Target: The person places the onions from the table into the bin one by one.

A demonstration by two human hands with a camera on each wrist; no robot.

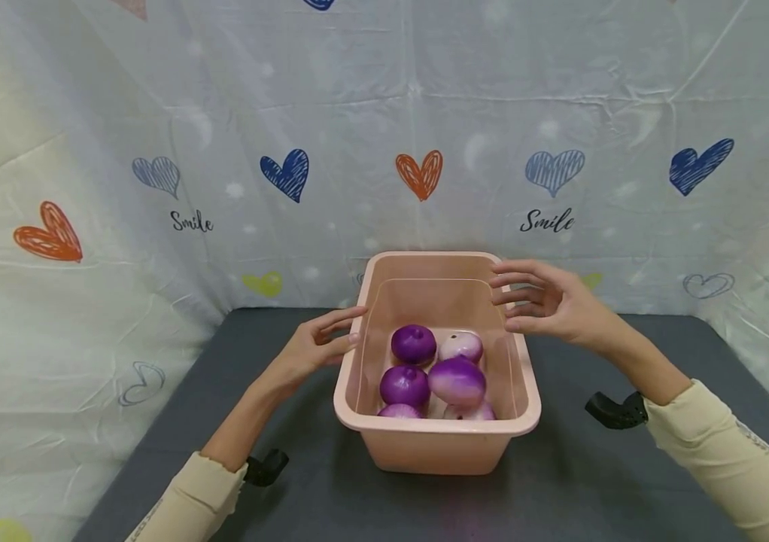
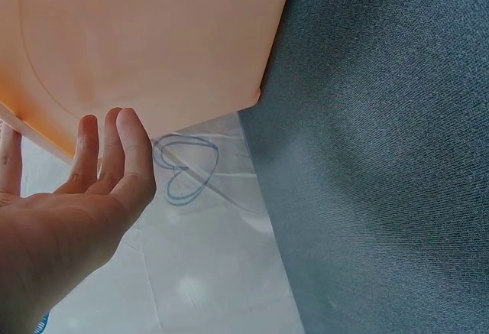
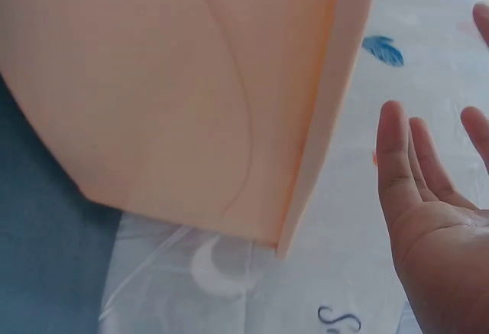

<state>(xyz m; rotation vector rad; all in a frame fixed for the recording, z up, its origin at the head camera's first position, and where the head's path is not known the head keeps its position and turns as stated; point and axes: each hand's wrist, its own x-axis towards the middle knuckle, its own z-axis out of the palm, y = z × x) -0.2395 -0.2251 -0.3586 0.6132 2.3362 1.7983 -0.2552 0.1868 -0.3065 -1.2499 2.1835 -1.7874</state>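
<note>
A peach plastic bin (image 1: 437, 447) stands on the dark table, with several purple onions inside. Two deep purple onions, one farther back (image 1: 414, 344) and one nearer (image 1: 405, 386), lie on the left. A two-tone onion (image 1: 457, 382) sits on top of the others, and a paler onion (image 1: 461, 346) lies behind it. My left hand (image 1: 310, 346) is at the bin's left rim, fingertips right at the edge and fingers loosely bent. In the left wrist view, the left hand's fingers (image 2: 131, 147) overlap the outer wall. My right hand (image 1: 554, 301) hovers by the right rim, fingers spread and holding nothing.
The dark grey cloth (image 1: 276, 489) covers the table. Behind it hangs a pale sheet (image 1: 357, 113) printed with hearts and lettering, close to the bin's far end. A black wrist mount (image 1: 618, 411) sits on the right arm, another (image 1: 266, 467) on the left.
</note>
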